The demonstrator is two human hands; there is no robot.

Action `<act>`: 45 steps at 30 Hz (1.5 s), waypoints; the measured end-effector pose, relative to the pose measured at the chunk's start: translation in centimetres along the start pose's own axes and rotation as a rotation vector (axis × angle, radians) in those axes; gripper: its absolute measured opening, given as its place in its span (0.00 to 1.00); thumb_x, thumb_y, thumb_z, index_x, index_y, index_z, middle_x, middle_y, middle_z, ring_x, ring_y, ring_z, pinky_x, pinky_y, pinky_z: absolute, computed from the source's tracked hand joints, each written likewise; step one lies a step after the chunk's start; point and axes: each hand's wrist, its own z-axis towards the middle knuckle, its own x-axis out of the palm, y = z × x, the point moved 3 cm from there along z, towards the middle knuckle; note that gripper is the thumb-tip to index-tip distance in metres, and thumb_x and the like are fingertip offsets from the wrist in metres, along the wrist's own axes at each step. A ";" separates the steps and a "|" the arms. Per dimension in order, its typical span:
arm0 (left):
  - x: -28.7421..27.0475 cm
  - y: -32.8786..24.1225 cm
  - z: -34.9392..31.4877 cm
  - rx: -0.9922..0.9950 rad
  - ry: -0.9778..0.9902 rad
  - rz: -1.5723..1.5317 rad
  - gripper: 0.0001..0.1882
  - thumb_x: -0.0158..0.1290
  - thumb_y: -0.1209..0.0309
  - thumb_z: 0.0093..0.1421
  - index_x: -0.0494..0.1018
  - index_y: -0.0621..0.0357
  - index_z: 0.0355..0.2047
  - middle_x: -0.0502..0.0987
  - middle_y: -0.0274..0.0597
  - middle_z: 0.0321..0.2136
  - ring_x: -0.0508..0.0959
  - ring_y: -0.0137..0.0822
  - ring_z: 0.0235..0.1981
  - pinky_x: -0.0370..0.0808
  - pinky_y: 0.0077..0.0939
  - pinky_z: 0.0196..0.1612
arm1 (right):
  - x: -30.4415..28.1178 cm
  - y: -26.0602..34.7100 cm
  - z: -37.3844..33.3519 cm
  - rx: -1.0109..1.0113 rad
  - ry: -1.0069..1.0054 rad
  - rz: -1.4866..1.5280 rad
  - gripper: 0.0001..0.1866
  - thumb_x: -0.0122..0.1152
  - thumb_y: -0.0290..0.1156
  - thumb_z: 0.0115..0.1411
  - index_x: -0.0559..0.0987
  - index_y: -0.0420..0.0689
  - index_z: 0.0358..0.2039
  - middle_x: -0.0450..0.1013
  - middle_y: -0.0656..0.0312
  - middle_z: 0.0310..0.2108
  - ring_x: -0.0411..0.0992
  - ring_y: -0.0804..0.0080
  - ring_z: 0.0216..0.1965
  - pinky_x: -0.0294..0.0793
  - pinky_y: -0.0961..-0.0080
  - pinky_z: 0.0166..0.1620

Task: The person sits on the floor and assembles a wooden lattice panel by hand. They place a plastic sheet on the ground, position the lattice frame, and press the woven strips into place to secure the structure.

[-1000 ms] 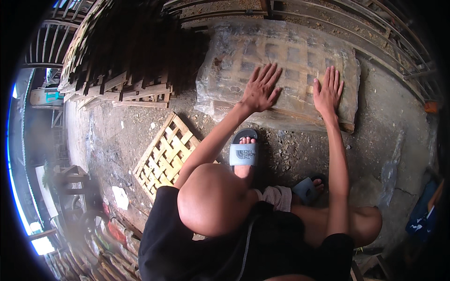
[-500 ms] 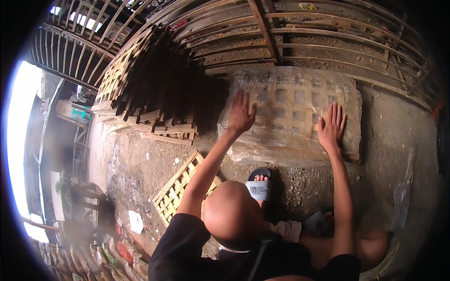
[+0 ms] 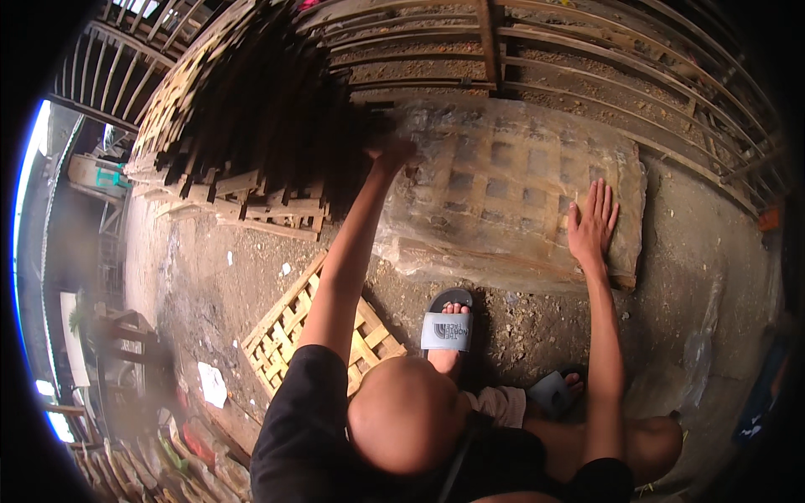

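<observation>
A cloudy clear plastic sheet [image 3: 470,230] covers a stack of woven slat panels [image 3: 511,176], whose lattice shows through. My right hand [image 3: 594,222] lies flat on the sheet near its right end, fingers stretched out. My left hand [image 3: 392,157] has reached the sheet's far left corner, beside the dark side of the tall panel pile. Shadow and blur hide its fingers, so I cannot tell whether it grips the plastic.
A tall pile of woven slat panels [image 3: 180,113] stands at the left. One loose panel [image 3: 373,331] lies near my left knee. Beyond the sheet runs a slatted wooden rack [image 3: 570,50]. My sandalled foot [image 3: 449,323] rests on the dirt floor [image 3: 528,323].
My left hand has moved left and away from me, off the sheet's upper left part to its far corner. My right hand stays flat in place. The view has shifted slightly.
</observation>
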 end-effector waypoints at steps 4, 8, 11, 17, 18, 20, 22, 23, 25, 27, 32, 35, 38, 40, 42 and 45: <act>3.5 -8.2 -4.5 0.385 -0.140 -0.168 0.38 0.40 0.45 0.74 0.58 0.52 0.77 0.49 0.53 0.80 0.48 0.58 0.80 0.45 0.59 0.79 | 0.9 -0.5 -0.1 -0.026 0.010 -0.044 0.40 0.40 0.53 0.79 0.49 0.40 0.81 0.42 0.55 0.83 0.38 0.59 0.83 0.32 0.51 0.81; 6.6 -11.3 -6.7 0.805 -0.066 -0.174 0.37 0.31 0.46 0.75 0.53 0.44 0.80 0.45 0.45 0.82 0.42 0.47 0.82 0.36 0.52 0.82 | 1.6 -0.1 0.1 -0.042 0.046 -0.094 0.41 0.38 0.55 0.79 0.49 0.41 0.81 0.42 0.55 0.83 0.38 0.59 0.83 0.33 0.51 0.81; 6.7 -7.9 -3.8 0.591 -0.127 -0.074 0.35 0.29 0.46 0.76 0.51 0.39 0.80 0.45 0.40 0.82 0.43 0.46 0.82 0.37 0.51 0.82 | 1.1 -0.8 0.4 -0.054 0.026 -0.062 0.41 0.39 0.55 0.79 0.50 0.40 0.80 0.43 0.54 0.83 0.38 0.58 0.83 0.33 0.50 0.81; 1.4 2.0 0.3 0.301 0.131 0.219 0.38 0.35 0.45 0.77 0.54 0.52 0.78 0.54 0.61 0.77 0.53 0.59 0.78 0.49 0.57 0.79 | 1.0 -0.5 0.4 -0.038 0.028 -0.010 0.41 0.41 0.54 0.78 0.50 0.40 0.80 0.44 0.53 0.82 0.39 0.56 0.83 0.34 0.49 0.81; 1.1 2.5 -0.6 0.322 0.099 0.256 0.38 0.36 0.45 0.77 0.54 0.55 0.78 0.55 0.62 0.76 0.55 0.60 0.77 0.51 0.56 0.78 | 1.1 -0.5 0.3 -0.044 0.026 -0.006 0.41 0.41 0.54 0.78 0.50 0.40 0.80 0.44 0.54 0.83 0.39 0.56 0.83 0.33 0.50 0.81; 0.6 1.8 -2.4 0.394 -0.113 0.138 0.40 0.37 0.45 0.77 0.53 0.61 0.77 0.57 0.63 0.75 0.57 0.62 0.76 0.54 0.55 0.78 | 1.3 -0.5 0.3 -0.052 0.022 0.002 0.40 0.40 0.54 0.79 0.49 0.42 0.81 0.42 0.55 0.83 0.37 0.57 0.83 0.31 0.51 0.81; 0.7 -1.1 -5.6 0.496 -0.219 -0.131 0.39 0.35 0.45 0.78 0.52 0.61 0.78 0.56 0.61 0.76 0.56 0.60 0.77 0.52 0.54 0.79 | 1.1 0.0 0.0 -0.042 0.059 0.005 0.40 0.41 0.53 0.79 0.50 0.41 0.80 0.43 0.55 0.83 0.38 0.57 0.83 0.32 0.50 0.81; 0.6 -4.3 -7.0 0.562 -0.157 -0.257 0.39 0.34 0.45 0.78 0.52 0.59 0.78 0.54 0.60 0.77 0.54 0.58 0.78 0.50 0.52 0.80 | 0.9 -0.3 0.1 -0.044 0.059 -0.002 0.40 0.41 0.53 0.79 0.51 0.40 0.80 0.44 0.54 0.83 0.39 0.56 0.83 0.33 0.49 0.81; 2.3 -8.4 -9.1 0.832 -0.109 -0.298 0.38 0.29 0.46 0.78 0.49 0.55 0.80 0.47 0.53 0.80 0.41 0.49 0.82 0.39 0.51 0.82 | 0.8 0.2 0.2 -0.065 0.051 0.011 0.40 0.41 0.52 0.79 0.51 0.40 0.80 0.45 0.53 0.82 0.39 0.56 0.83 0.34 0.49 0.81; 4.5 -8.5 -9.2 0.926 -0.077 -0.158 0.37 0.29 0.47 0.78 0.49 0.53 0.80 0.47 0.47 0.81 0.42 0.46 0.82 0.40 0.52 0.82 | 0.6 0.1 0.3 -0.052 0.063 0.013 0.40 0.42 0.52 0.78 0.52 0.40 0.80 0.45 0.54 0.82 0.39 0.56 0.83 0.34 0.49 0.81; 5.6 1.7 -1.4 0.681 -0.271 -0.092 0.34 0.33 0.48 0.77 0.59 0.46 0.77 0.55 0.47 0.79 0.51 0.52 0.80 0.49 0.60 0.79 | 1.0 0.3 0.7 -0.072 0.040 -0.007 0.40 0.42 0.53 0.78 0.52 0.41 0.80 0.47 0.53 0.82 0.41 0.56 0.83 0.37 0.48 0.80; 4.4 9.8 0.9 0.384 -0.124 0.056 0.32 0.37 0.50 0.76 0.63 0.50 0.74 0.62 0.56 0.75 0.56 0.60 0.77 0.53 0.65 0.76 | 2.2 1.5 0.8 -0.120 0.004 -0.041 0.38 0.40 0.53 0.79 0.53 0.43 0.80 0.47 0.55 0.82 0.43 0.56 0.82 0.40 0.47 0.80; 0.7 4.4 -2.6 0.775 -0.428 0.168 0.35 0.46 0.54 0.76 0.62 0.70 0.72 0.63 0.68 0.71 0.58 0.64 0.75 0.58 0.59 0.74 | 1.7 -0.4 0.5 -0.123 -0.094 -0.066 0.37 0.40 0.51 0.80 0.52 0.47 0.81 0.47 0.57 0.82 0.44 0.57 0.82 0.43 0.49 0.80; -1.3 -2.8 -5.5 0.614 0.025 -0.369 0.37 0.35 0.49 0.78 0.57 0.68 0.74 0.47 0.70 0.77 0.47 0.65 0.79 0.43 0.59 0.80 | 1.8 -1.9 0.3 -0.101 -0.115 -0.110 0.37 0.41 0.51 0.80 0.51 0.48 0.81 0.47 0.59 0.82 0.45 0.58 0.82 0.44 0.51 0.79; 1.2 -5.9 -9.6 0.720 -0.004 -0.304 0.36 0.32 0.52 0.78 0.57 0.67 0.75 0.48 0.67 0.78 0.45 0.59 0.81 0.40 0.55 0.82 | 2.3 -0.2 -0.2 -0.130 -0.112 -0.095 0.37 0.41 0.51 0.80 0.50 0.49 0.81 0.47 0.61 0.82 0.45 0.60 0.82 0.44 0.51 0.80; 6.0 -8.1 -17.0 0.900 -0.020 -0.424 0.36 0.32 0.53 0.76 0.57 0.63 0.76 0.50 0.61 0.79 0.45 0.53 0.81 0.38 0.56 0.82 | 3.0 -0.7 -0.4 -0.135 -0.111 -0.132 0.37 0.38 0.54 0.80 0.49 0.50 0.82 0.46 0.62 0.83 0.44 0.62 0.82 0.43 0.51 0.80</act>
